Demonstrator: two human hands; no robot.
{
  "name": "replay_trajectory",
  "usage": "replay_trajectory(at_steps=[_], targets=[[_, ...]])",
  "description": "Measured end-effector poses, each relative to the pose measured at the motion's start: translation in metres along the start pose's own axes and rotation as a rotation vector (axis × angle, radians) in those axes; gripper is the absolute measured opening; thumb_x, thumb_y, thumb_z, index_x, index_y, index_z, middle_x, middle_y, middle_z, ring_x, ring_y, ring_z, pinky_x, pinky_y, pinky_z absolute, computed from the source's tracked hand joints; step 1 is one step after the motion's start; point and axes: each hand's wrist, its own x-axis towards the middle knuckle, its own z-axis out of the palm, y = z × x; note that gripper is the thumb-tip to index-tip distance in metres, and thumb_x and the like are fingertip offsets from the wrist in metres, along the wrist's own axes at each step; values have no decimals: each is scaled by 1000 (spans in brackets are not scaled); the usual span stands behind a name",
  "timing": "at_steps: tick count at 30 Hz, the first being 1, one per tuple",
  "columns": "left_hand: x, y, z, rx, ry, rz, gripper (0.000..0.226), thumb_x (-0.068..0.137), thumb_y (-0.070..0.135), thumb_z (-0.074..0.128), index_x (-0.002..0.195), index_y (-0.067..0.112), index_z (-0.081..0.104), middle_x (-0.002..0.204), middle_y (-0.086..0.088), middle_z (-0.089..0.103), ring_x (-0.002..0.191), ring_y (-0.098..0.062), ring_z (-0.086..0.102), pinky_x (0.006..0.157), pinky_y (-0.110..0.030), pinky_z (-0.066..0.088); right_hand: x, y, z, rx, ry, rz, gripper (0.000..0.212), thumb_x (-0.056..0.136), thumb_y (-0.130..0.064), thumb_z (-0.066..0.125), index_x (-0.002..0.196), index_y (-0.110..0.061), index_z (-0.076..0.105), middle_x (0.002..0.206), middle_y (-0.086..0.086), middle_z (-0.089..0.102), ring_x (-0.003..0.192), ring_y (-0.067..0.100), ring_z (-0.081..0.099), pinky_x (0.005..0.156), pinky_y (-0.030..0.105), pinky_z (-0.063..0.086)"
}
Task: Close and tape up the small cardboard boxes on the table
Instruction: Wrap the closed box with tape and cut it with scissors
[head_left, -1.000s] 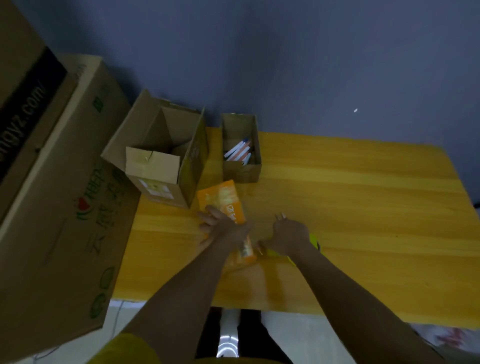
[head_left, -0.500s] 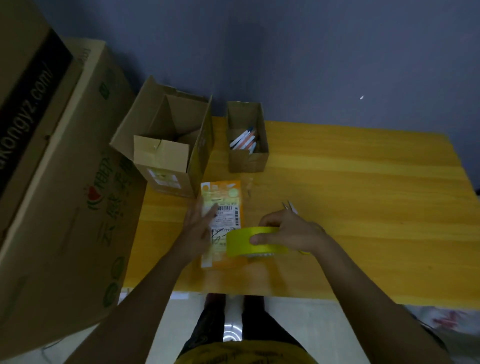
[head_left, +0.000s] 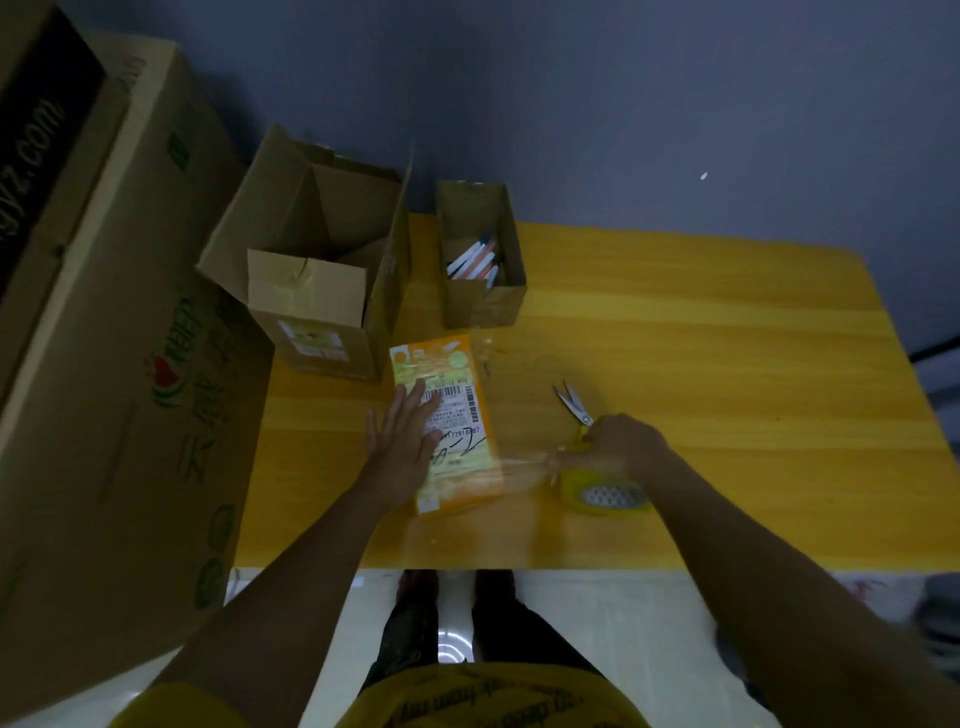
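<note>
Orange box (head_left: 449, 426) lying flat on yellow surface (head_left: 701, 332), pinned under flat, open left hand (head_left: 402, 441). Right hand (head_left: 615, 447) closed round tape roll (head_left: 602, 491), drawing strip sideways beside scissors (head_left: 574, 408). Likely trouble: strip twisting or sticking crooked, box sliding under pull.

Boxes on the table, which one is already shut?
The flat orange box under the left hand; its top is closed. The brown box behind it and the small pen box both stand open.
</note>
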Motion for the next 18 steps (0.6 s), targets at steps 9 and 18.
replay_trajectory(at_steps=[9,18], targets=[[-2,7,-3,-43,8,-13,66,90,69,5,145,34,21,153,17,-7,143,-4,-16,113,-35,-19,22,-35,20,-97,22,62,59,73,-76,58,82,-18,58,88,1,59,80,14,60,67,26,43],[4,52,2,46,120,-307,49,98,27,45,145,20,33,160,6,7,148,-13,-6,113,-62,-5,28,-42,27,-241,134,-57,61,79,-75,48,99,-18,59,105,2,64,104,21,60,91,38,40]])
